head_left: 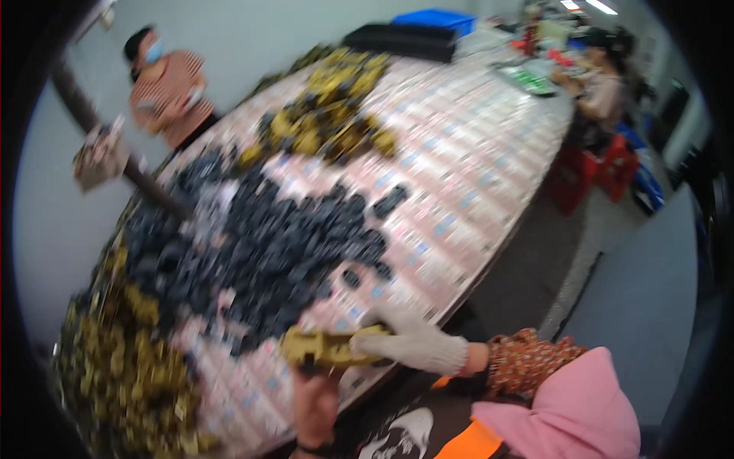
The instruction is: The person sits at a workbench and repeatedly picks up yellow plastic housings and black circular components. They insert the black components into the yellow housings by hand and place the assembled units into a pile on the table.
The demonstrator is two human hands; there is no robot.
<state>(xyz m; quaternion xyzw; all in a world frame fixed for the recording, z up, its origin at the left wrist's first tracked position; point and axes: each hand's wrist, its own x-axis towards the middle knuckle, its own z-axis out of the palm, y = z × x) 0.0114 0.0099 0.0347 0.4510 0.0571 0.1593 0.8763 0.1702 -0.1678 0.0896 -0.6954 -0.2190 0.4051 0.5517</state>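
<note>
From where I watch, the gloved right hand's fingers (375,342) are closed on one end of an olive-yellow plastic frame (315,346); the bare left hand (315,402) meets that frame from below at its other end, though blur keeps me from telling how its fingers close; the frame is above the near edge of the patterned tabletop (470,206); beyond it I see a spread heap of dark plastic pieces (283,249), with an olive heap (130,375) to the left and a yellow-and-dark heap (329,115) farther back; a masked co-worker (172,96) stands across the table.
</note>
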